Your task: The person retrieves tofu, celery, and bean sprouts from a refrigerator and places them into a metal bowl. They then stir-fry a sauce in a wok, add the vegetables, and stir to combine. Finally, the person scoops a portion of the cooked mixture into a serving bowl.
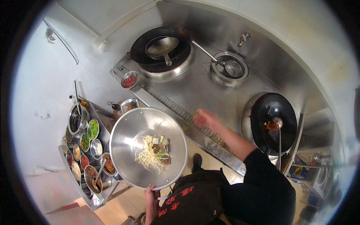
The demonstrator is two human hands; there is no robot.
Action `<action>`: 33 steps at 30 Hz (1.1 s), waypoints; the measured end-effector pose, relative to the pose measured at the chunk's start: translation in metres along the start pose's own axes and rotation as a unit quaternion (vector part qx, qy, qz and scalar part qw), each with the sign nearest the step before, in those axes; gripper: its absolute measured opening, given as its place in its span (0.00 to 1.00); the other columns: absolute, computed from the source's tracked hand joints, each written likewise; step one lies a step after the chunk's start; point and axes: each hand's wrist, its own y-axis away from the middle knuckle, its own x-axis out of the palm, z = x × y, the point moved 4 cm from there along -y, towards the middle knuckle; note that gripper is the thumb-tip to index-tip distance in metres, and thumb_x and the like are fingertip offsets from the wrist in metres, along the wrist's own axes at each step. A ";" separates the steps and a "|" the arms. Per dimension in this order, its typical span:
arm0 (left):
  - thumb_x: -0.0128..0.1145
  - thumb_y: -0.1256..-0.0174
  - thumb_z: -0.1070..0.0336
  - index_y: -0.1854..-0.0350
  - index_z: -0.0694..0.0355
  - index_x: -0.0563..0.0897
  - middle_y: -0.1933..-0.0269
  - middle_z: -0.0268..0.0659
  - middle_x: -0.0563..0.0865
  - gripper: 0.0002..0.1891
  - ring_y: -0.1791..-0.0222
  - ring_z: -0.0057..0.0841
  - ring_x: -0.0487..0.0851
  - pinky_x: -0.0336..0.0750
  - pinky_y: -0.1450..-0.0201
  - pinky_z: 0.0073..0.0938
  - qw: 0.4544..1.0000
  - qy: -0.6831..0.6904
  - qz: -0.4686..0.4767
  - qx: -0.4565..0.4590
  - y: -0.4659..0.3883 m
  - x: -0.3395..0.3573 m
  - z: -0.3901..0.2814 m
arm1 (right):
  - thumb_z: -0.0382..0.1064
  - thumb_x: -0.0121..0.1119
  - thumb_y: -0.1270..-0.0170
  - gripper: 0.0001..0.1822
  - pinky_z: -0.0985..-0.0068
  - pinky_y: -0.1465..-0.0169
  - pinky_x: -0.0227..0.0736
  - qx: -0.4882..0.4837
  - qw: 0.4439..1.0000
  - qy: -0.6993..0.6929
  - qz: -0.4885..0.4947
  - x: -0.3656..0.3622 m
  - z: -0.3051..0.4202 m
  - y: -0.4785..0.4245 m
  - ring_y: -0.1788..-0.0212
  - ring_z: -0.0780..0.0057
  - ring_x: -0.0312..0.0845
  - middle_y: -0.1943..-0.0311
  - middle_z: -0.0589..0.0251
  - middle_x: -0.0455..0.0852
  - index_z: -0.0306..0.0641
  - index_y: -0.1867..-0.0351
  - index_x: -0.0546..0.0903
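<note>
My left hand (pixel 152 198), at the bottom, is shut on the handle of a wide stainless steel bowl (pixel 123 157). In the bowl lie bean sprouts (pixel 149 157) with pale cubes, darker pieces and bits of green. My right hand (pixel 204 118) reaches over the perforated drain strip of the steel range; it is blurred, and no object shows in it. To its right, a black wok (pixel 274 107) is tilted on its burner, with a ladle (pixel 279 149) resting in it beside a reddish-brown paste (pixel 271 125).
A second black wok (pixel 135 56) with a perforated strainer (pixel 163 47) sits at the back left. Near it are a steel pot (pixel 229 81) with a ladle and a small bowl of red food (pixel 129 81). Ingredient containers crowd a rack (pixel 108 194) at the left. A tap (pixel 243 39) juts from the backsplash.
</note>
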 end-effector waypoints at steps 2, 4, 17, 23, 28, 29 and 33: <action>0.54 0.50 0.73 0.71 0.64 0.73 0.75 0.32 0.74 0.05 0.76 0.25 0.76 0.74 0.70 0.26 1.000 0.007 -0.022 0.016 -0.001 0.010 -0.015 | 0.46 0.51 0.32 0.22 0.72 0.66 0.78 -0.095 0.989 -0.111 0.026 -0.087 0.019 -0.109 0.67 0.70 0.81 0.62 0.57 0.84 0.43 0.40 0.67; 0.54 0.50 0.72 0.70 0.63 0.73 0.76 0.31 0.74 0.06 0.77 0.24 0.75 0.73 0.72 0.25 0.997 0.022 -0.067 0.039 -0.007 -0.007 -0.007 | 0.42 0.53 0.33 0.26 0.73 0.69 0.78 -0.112 0.984 -0.110 -0.080 -0.087 0.083 -0.170 0.68 0.71 0.81 0.64 0.55 0.83 0.42 0.37 0.62; 0.57 0.43 0.61 0.76 0.58 0.74 0.81 0.30 0.71 0.09 0.82 0.20 0.65 0.58 0.79 0.24 0.927 -0.333 -0.105 0.137 0.031 0.037 -0.025 | 0.54 0.49 0.32 0.27 0.66 0.66 0.82 -0.235 0.927 0.087 -0.278 -0.120 0.248 -0.343 0.63 0.65 0.78 0.53 0.53 0.74 0.57 0.35 0.58; 0.58 0.44 0.57 0.80 0.54 0.70 0.79 0.33 0.75 0.13 0.77 0.24 0.72 0.78 0.64 0.36 0.988 -0.058 -0.125 -0.072 0.008 -0.020 -0.012 | 0.48 0.54 0.35 0.18 0.67 0.67 0.81 -0.267 0.899 -0.170 -0.303 -0.084 0.166 -0.235 0.67 0.67 0.78 0.67 0.59 0.77 0.44 0.50 0.66; 0.56 0.52 0.70 0.65 0.63 0.73 0.67 0.36 0.78 0.11 0.65 0.28 0.80 0.77 0.60 0.32 0.997 -0.067 0.035 0.006 -0.047 -0.005 -0.042 | 0.37 0.57 0.38 0.13 0.69 0.70 0.81 -0.370 0.795 -0.357 -0.321 -0.084 0.096 -0.154 0.71 0.67 0.77 0.70 0.57 0.77 0.38 0.57 0.66; 0.55 0.54 0.73 0.62 0.65 0.73 0.65 0.36 0.78 0.14 0.65 0.30 0.80 0.77 0.61 0.32 0.996 -0.063 0.054 0.032 -0.064 -0.019 -0.041 | 0.36 0.55 0.37 0.11 0.70 0.71 0.80 -0.352 0.784 -0.415 -0.299 -0.085 0.082 -0.139 0.71 0.67 0.77 0.71 0.57 0.77 0.37 0.59 0.66; 0.55 0.55 0.74 0.56 0.69 0.73 0.60 0.40 0.78 0.19 0.59 0.33 0.80 0.77 0.54 0.36 0.991 -0.104 0.075 0.034 -0.143 -0.065 -0.048 | 0.33 0.50 0.37 0.05 0.76 0.76 0.73 -0.288 0.754 -0.549 -0.218 -0.101 0.050 -0.074 0.75 0.70 0.73 0.74 0.58 0.76 0.35 0.68 0.68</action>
